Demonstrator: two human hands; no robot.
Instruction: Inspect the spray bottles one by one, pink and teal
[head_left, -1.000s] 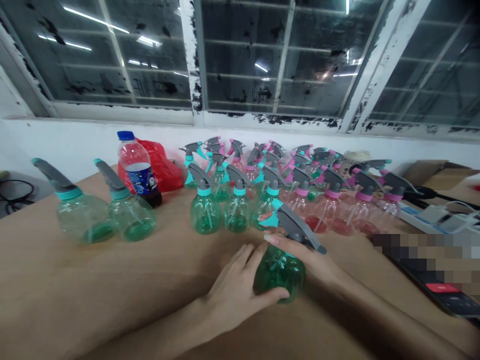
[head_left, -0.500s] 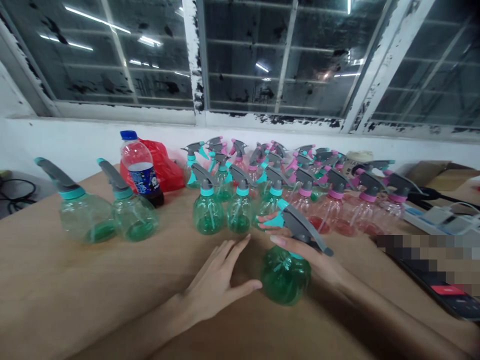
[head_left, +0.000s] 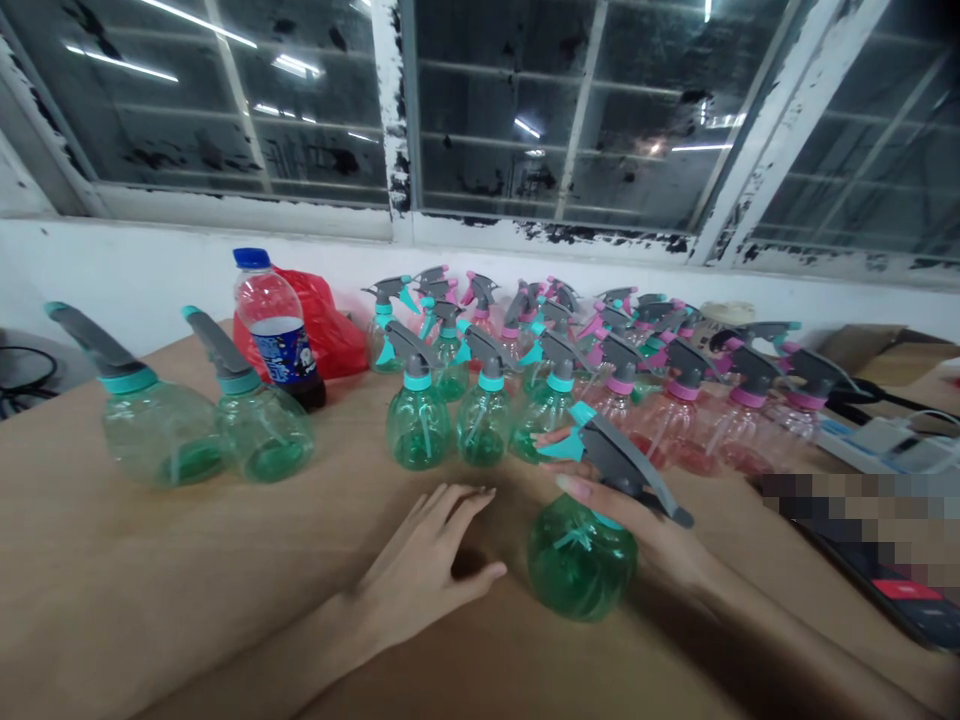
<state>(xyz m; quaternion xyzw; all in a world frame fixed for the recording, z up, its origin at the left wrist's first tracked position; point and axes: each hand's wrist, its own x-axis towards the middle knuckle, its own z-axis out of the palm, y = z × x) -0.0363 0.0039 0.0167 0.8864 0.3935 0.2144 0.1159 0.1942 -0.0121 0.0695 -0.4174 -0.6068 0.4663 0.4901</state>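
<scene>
A green spray bottle (head_left: 581,560) with a grey and teal trigger head stands on the brown table (head_left: 150,570) in front of me. My right hand (head_left: 637,515) is wrapped round its neck and trigger from the right side. My left hand (head_left: 427,570) rests on the table just left of the bottle, fingers loosely apart, holding nothing and not touching it.
Several green and pink spray bottles (head_left: 480,415) crowd the table's far side. Two more green ones (head_left: 210,430) stand at the left. A blue-capped drink bottle (head_left: 276,330) and a red bag (head_left: 330,330) sit behind. A phone (head_left: 900,590) and power strip (head_left: 877,440) lie at the right.
My left hand has let go of the green bottle's body and drawn back to the left. The right hand has shifted the bottle slightly rightward.
</scene>
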